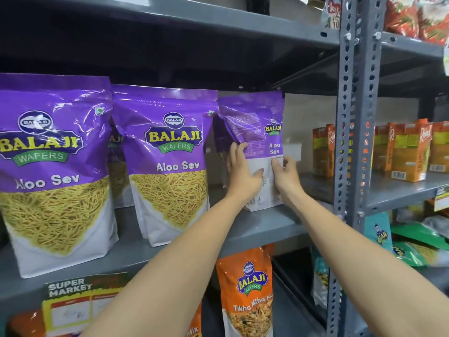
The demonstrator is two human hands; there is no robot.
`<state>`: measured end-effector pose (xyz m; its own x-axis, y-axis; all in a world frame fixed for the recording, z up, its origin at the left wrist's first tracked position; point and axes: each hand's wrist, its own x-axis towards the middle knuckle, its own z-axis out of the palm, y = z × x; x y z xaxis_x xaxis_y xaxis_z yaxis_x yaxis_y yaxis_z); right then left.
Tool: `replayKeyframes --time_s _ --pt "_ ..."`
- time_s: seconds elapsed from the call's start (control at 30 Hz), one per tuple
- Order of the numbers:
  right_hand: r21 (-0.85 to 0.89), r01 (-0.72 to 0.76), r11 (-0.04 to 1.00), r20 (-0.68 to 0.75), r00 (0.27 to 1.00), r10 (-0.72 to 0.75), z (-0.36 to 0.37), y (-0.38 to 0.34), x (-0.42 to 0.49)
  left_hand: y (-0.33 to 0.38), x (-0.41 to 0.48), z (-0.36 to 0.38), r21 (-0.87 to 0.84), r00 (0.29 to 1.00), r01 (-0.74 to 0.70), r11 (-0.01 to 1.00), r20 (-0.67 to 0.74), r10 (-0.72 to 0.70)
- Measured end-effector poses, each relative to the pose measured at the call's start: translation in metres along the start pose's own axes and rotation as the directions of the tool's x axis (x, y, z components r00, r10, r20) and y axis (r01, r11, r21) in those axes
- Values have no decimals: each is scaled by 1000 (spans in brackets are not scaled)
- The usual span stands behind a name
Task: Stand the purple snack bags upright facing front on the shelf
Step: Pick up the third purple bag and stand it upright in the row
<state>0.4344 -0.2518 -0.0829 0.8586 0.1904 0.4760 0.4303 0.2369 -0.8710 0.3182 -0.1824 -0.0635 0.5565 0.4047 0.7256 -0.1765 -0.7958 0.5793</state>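
Nearest the camera, two bare forearms reach forward and up toward the grey shelf (255,229). Below its front edge: a supermarket price tag (73,305) and an orange snack bag (245,295) on the lower level.

On the shelf front, two purple Aloo Sev bags already stand upright, front out: the left bag (53,176) and the middle bag (170,166), with at least one more tucked behind them.

Further back and to the right, both hands are on the third purple bag (257,122). It stands upright, long axis vertical, base on the shelf, but its back panel shows, barcode and small print toward the camera. Left hand (243,173) lies flat, fingers spread, on the bag's left edge. Right hand (286,173) pinches the right edge, fingers curled in. Both about equally near, one per side.

Judgement: the bag needs a half turn about its vertical axis so the front faces out, then a pull forward into line with the other two.
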Motion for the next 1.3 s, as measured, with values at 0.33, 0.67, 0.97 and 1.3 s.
replayKeyframes --time_s 0.33,0.67,0.97,1.3 --pt "-43 67 997 101 993 -62 -2 3 -3 -22 0 2 340 998 -63 938 15 62" --pt "190 -356 915 202 926 319 -17 -16 31 11 -36 14 465 996 -67 883 -26 89" --pt "97 -340 935 204 927 315 -11 -14 21 12 -30 26 186 952 302 935 -3 -307" --pt "51 -160 986 348 928 132 -33 -8 10 13 -22 21 -47 892 451 891 54 -449"
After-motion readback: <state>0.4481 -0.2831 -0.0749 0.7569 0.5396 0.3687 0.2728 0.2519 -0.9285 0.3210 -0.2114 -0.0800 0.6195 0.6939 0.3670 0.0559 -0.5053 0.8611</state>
